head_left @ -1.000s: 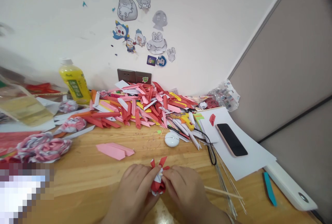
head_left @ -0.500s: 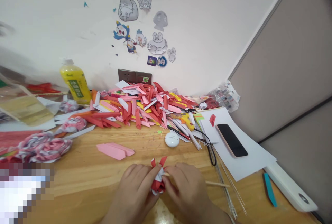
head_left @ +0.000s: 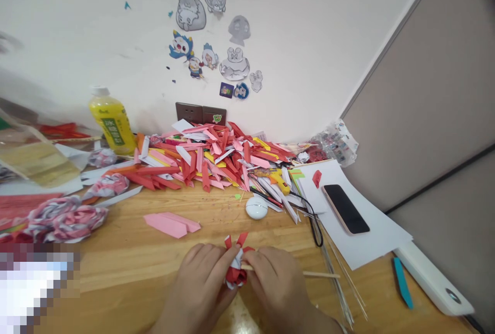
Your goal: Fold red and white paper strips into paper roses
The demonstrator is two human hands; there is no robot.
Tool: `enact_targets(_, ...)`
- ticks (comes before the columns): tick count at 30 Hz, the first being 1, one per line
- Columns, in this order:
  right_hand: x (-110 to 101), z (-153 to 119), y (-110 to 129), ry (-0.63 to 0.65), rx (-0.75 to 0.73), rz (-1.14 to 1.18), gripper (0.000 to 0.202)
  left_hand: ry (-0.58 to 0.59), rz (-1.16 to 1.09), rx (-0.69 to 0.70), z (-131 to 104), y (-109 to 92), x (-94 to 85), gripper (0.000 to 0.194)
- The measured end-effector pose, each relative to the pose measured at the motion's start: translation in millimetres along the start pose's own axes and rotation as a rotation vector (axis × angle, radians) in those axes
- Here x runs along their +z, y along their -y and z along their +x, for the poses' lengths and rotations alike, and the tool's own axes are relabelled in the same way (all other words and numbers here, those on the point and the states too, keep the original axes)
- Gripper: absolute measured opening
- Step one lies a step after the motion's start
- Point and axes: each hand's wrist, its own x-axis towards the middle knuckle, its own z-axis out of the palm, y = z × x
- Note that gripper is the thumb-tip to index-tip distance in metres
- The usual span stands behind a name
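Between my two hands, just above the table's front, is a red and white folded-paper piece (head_left: pixel 235 273) with strips sticking up at its top. My left hand (head_left: pixel 207 274) is closed around its left side, the thumb lying over the white part. My right hand (head_left: pixel 276 277) pinches a thin wooden stick (head_left: pixel 320 274), whose tip meets the paper piece; the other end pokes out to the right. Fingers hide part of both things. Two pink folded strips (head_left: pixel 172 224) lie on the table behind my left hand.
A heap of folded paper strips (head_left: pixel 212 153) lies along the wall. Beside it are a yellow glue gun (head_left: pixel 280 180), a white egg-shaped case (head_left: pixel 257 208) and a phone (head_left: pixel 345 209) on white paper. A yellow drink bottle (head_left: pixel 112 122) and woven paper pieces (head_left: pixel 65 218) stand left.
My right hand has shifted slightly, and the stick's tip now shows more clearly against the paper piece. A red strip shows near my right fingers. My left hand stays nearly still.
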Motion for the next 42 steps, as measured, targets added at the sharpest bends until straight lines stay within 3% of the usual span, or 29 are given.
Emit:
enact_targets(9, 5.4, -3.3, -2.0, -0.001, -0.048, -0.116, 0.029, -0.009, 0.015, 0.024, 0.3, -0.1, 0.7, 0.021)
enact_targets(17, 0.3, 0.5, -0.7, -0.016, -0.020, -0.054, 0.032, 0.004, 0.009, 0.020, 0.6, 1.1, 1.1, 0.023)
enact_targets(23, 3.7, -2.2, -0.2, 0.022, -0.035, -0.096, 0.034, 0.014, -0.021, 0.013, -3.3, 0.5, 1.7, 0.022)
enact_targets(27, 3.2, -1.8, -2.1, 0.066, 0.016, 0.012, 0.038, 0.021, -0.083, -0.008, -6.4, 0.5, 4.6, 0.025)
enact_targets(30, -0.2, 0.5, -4.7, 0.127, 0.113, 0.154, 0.034, 0.025, -0.114, -0.035, -8.0, 1.0, 7.0, 0.029)
enact_targets(35, -5.4, 3.9, -12.1, 0.299, 0.468, 0.514, 0.015, 0.008, -0.143, -0.009, -5.3, 0.4, 5.3, 0.033)
enact_targets(42, -4.9, 9.0, -20.9, 0.451, 0.809, 0.849, 0.006, 0.022, -0.159, 0.025, -3.0, -0.7, 2.4, 0.038)
